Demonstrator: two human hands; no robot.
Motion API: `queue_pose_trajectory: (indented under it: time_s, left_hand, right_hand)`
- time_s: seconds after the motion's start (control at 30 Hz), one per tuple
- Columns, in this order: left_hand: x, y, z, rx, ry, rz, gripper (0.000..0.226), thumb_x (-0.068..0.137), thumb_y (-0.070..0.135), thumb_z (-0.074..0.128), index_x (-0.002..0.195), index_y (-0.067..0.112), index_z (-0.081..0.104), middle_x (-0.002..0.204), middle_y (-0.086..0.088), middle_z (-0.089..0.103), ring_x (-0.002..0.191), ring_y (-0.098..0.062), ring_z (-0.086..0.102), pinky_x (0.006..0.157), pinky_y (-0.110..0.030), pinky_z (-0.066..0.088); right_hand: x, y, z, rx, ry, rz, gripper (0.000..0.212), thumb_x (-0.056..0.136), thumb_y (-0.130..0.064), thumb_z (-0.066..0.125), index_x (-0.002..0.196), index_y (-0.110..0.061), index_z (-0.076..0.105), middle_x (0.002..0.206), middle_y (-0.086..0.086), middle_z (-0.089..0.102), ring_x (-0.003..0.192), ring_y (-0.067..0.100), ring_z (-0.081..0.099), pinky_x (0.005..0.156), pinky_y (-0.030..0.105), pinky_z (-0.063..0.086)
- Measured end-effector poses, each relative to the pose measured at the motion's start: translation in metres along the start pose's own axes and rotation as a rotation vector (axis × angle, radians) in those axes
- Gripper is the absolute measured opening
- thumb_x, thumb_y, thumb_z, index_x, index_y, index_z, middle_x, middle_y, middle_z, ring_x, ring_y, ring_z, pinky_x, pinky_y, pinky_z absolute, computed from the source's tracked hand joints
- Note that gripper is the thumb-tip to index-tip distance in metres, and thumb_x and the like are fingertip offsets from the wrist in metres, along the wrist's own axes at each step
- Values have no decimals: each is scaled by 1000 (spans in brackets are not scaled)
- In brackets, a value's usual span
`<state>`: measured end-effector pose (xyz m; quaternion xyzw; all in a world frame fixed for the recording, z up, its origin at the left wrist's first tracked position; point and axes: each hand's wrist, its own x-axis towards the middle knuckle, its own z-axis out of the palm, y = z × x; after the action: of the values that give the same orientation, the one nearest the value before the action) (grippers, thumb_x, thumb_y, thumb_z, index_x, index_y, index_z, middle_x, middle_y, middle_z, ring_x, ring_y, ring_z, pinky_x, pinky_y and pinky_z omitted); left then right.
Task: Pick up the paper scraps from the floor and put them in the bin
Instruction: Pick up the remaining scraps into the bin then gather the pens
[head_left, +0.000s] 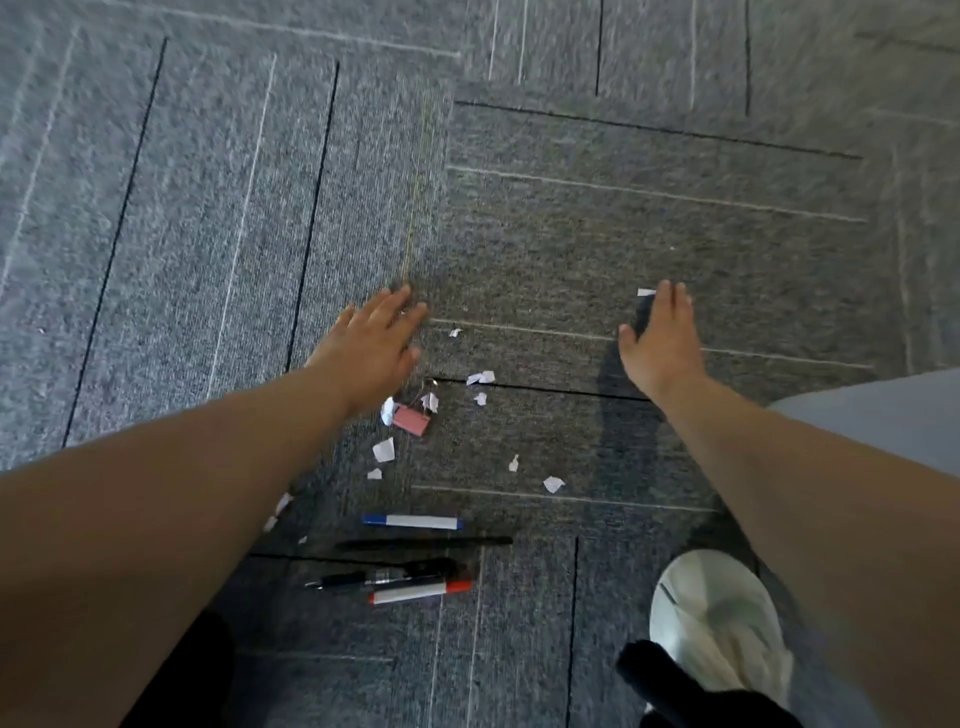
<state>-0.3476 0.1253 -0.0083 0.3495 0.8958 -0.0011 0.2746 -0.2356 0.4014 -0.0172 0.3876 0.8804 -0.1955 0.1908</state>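
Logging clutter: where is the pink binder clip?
Head view, centre-left: the pink binder clip lies on grey carpet just below the left hand, beside a white paper scrap.

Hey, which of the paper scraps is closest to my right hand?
The small white scrap at the fingertips of the right hand, almost touching them. The other scraps lie scattered well to its left, around the pink binder clip.

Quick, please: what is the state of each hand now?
Left hand: open, fingers straight, holding nothing.
Right hand: open, holding nothing; a scrap lies by its fingertips.
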Motion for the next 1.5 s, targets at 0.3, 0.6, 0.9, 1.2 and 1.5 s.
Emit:
queue_pose_trajectory:
  time_s: [0.3, 0.6, 0.9, 1.2, 1.5]
  left_hand:
    - [-14, -27, 10, 15, -17, 80, 50, 99, 32, 21, 145, 22, 3, 155, 0, -4, 142, -17, -5, 117, -44, 2]
    - [-53, -50, 26, 8, -40, 63, 51, 99, 26, 27, 145, 20, 7, 155, 4, 1, 142, -13, -1, 118, -40, 5]
    - [-38, -44, 20, 85, -17, 211, 78, 90, 9, 37, 135, 30, -23, 147, 5, -25, 134, -18, -25, 112, -44, -7]
    - [-87, -50, 31, 137, -16, 205, 46, 96, 33, 26, 140, 18, 31, 147, -2, 31, 135, -18, 29, 108, -36, 29]
    - [-79, -56, 38, 89, 28, 222, 67, 91, 20, 46, 145, 24, 6, 151, 8, -5, 141, -19, 0, 112, -43, 2]
  right_hand:
    - [-55, -57, 45, -116, -115, -569, 57, 98, -21, 36, 147, -11, 8, 156, 1, -8, 142, 15, -8, 117, 34, 6]
    - [-71, -100, 61, -22, -48, -631, 54, 98, -12, 33, 146, -8, 9, 156, 4, 3, 143, 17, 1, 117, 27, 5]
    - [-69, -105, 66, -285, -175, -870, 50, 93, -7, 45, 141, -7, 32, 153, 6, 22, 141, 21, 18, 112, 38, 29]
    - [-92, -103, 56, -226, -40, -878, 45, 85, -2, 48, 130, -7, 48, 134, 11, 50, 124, 29, 45, 107, 43, 35]
    - [-81, -151, 58, -554, -284, -959, 66, 92, -1, 37, 147, -15, 5, 156, -1, -8, 143, 15, -3, 114, 35, 15]
